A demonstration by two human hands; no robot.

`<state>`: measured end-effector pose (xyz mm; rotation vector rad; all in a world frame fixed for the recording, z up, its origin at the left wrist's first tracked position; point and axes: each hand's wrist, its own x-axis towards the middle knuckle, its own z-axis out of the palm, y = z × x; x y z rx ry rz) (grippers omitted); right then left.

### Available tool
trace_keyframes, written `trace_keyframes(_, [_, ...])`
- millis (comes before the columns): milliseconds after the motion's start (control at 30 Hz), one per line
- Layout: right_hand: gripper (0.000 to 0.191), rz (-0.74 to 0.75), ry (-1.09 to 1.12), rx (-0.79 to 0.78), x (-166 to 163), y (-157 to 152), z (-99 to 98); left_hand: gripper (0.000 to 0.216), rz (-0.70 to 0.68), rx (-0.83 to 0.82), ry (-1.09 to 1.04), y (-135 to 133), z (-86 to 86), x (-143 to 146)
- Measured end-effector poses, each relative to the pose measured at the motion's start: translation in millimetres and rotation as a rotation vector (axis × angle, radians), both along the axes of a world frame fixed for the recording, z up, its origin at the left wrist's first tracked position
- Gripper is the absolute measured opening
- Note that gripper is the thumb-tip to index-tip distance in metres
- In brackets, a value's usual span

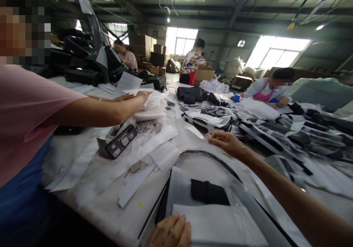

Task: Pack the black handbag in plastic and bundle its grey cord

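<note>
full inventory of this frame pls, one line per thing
Table: one, white-covered, foreground.
Tape dispenser: one, grey-black, left of centre.
Paper strips: many, white, around the dispenser.
Sheet stack: one, white, under a co-worker's hand.
Black pouch: one, near foreground.
Strapped pieces: many, black-and-white, right side.
Cardboard boxes: several, brown, far back.
Co-workers: four; pink sleeve at left, three farther back.
White slip: one, at the right fingertips.
White sheet: one, bottom centre.
Left hand: one, resting on the white sheet.
Right hand: one, reaching to the white slip.
</note>
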<state>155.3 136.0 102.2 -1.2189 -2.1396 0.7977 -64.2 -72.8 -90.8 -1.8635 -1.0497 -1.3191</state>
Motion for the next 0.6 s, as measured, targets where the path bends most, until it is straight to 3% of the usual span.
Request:
trace_keyframes(133, [0.026, 0.175, -0.058, -0.047, 0.1, -87.2, 5.5, 0.038, -0.090, -0.107, 0.049, -11.2, 23.5, -8.5])
trace_keyframes(300, [0.012, 0.299, -0.109, -0.030, -5.9, -179.4, -12.3, 0.037, -0.152, -0.357, 0.112, -27.0, 44.5, -15.9])
trace_keyframes(433, [0.006, 0.403, -0.114, 0.097, -10.7, -221.3, -21.5, 0.033, -0.144, -0.389, 0.022, -30.7, 38.7, -15.6])
trace_keyframes(600, [0.006, 0.426, -0.170, 0.196, -15.6, -245.2, -33.8, 0.046, -0.173, -0.400, 0.012, -31.1, 35.2, -16.8])
